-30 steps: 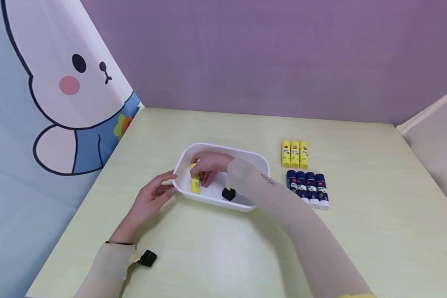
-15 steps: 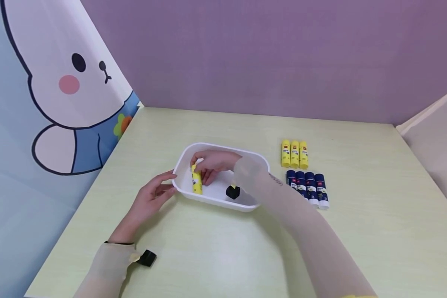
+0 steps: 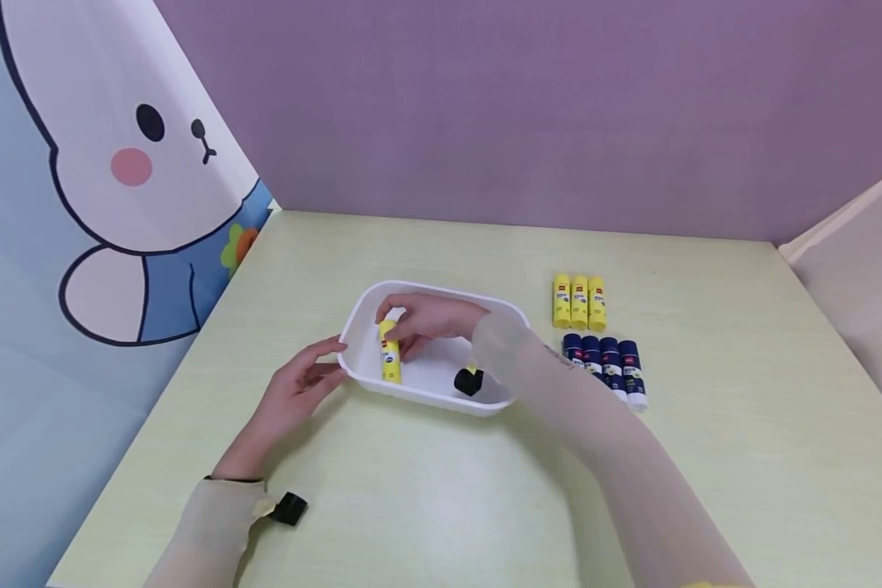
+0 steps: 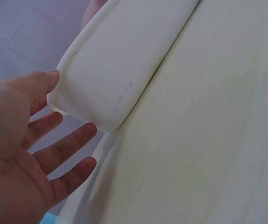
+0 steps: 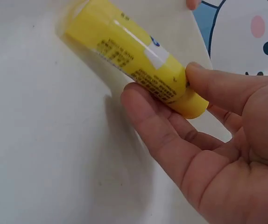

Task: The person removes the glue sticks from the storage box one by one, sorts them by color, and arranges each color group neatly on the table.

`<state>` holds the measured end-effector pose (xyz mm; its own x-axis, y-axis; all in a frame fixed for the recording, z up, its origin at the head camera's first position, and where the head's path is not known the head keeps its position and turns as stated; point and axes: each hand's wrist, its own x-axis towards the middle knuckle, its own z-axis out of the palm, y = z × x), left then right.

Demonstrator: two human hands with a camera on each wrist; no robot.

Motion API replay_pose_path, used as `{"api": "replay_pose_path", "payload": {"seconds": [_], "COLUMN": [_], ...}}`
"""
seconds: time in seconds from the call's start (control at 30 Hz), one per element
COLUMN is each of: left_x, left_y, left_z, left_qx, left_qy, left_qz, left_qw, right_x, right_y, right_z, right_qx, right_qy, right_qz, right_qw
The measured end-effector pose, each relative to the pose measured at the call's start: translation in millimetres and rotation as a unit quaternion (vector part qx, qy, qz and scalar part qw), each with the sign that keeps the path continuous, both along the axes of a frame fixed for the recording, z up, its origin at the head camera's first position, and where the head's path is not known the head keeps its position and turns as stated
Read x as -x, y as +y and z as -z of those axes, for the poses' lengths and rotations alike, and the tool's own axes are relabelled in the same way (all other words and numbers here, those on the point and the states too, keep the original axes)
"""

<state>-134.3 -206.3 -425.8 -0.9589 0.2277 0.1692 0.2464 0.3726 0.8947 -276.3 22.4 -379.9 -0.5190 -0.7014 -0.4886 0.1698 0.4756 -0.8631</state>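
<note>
A white plastic tray (image 3: 419, 398) sits on the table. Inside its left end, my right hand (image 3: 429, 317) pinches a yellow glue stick (image 3: 390, 363) near its far end. The right wrist view shows thumb and fingers around one end of the glue stick (image 5: 124, 56), which slants over the tray floor. At the tray's left corner my left hand (image 3: 294, 392) holds the rim between thumb and index finger. In the left wrist view the other fingers are spread beside the tray wall (image 4: 110, 60); the index fingertip is hidden behind the rim.
Right of the tray stand three yellow glue sticks (image 3: 579, 302) in a row. Several navy glue sticks with white ends (image 3: 612, 367) lie nearer, partly behind the right forearm. Black wrist cameras (image 3: 289, 509) hang at both wrists. A purple panel (image 3: 522, 114) closes off the back.
The yellow glue stick has shifted slightly right inside the tray, and my right hand and forearm moved a little right with it. My left hand stays at the tray's corner.
</note>
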Motion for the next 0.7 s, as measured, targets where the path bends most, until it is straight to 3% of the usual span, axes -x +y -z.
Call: {"api": "replay_pose_path", "payload": {"seconds": [0.37, 0.7], "left_x": [0.6, 1.9], "left_y": [0, -1], "left_z": [2.3, 4.0], "left_qx": [-0.008, -0.017], "left_qy": [0.012, 0.03], "left_qz": [0.002, 0.008], "left_qw": [0.9999, 0.9994], "right_x": [-1.1, -1.1], "right_y": [20, 45], "right_z": [-15.4, -32.8], "right_qx": [0.054, 0.103], "right_qy": [0.05, 0.069], "right_qz": [0.029, 0.07], "right_qw": [0.997, 0.99]}}
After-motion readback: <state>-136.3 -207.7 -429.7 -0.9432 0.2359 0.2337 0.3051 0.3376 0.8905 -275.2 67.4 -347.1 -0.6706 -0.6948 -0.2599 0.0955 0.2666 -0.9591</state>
